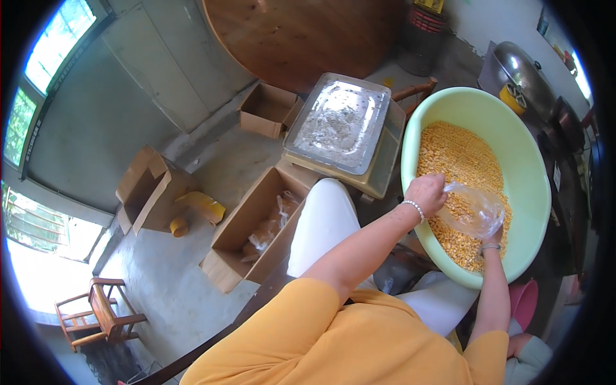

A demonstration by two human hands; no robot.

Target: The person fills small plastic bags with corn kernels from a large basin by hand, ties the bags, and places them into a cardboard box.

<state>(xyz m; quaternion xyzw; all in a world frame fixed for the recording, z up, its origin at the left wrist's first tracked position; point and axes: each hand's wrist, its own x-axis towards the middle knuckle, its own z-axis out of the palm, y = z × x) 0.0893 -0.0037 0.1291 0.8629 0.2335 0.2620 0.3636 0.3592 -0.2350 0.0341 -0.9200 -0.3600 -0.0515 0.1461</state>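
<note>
A large pale-green plastic tub (527,192) stands before me at the right, holding yellow corn kernels (457,149). Over the kernels, my left hand (427,193), with a beaded bracelet at its wrist, pinches the edge of a clear plastic bag (469,209). My right hand (493,235) is at the bag's far right side, low against the corn. Plastic covers much of that hand, so whether its fingers grip the bag or kernels is hidden. Some yellowish content shows through the bag, but I cannot tell whether it lies inside or behind.
Left of the tub is a scale with a metal tray (337,127). A cardboard box (231,245) beside my leg holds tied plastic bags (269,226). Other cartons (154,197) and a wooden chair (103,313) stand farther left. Another person's sleeve (532,356) shows at lower right.
</note>
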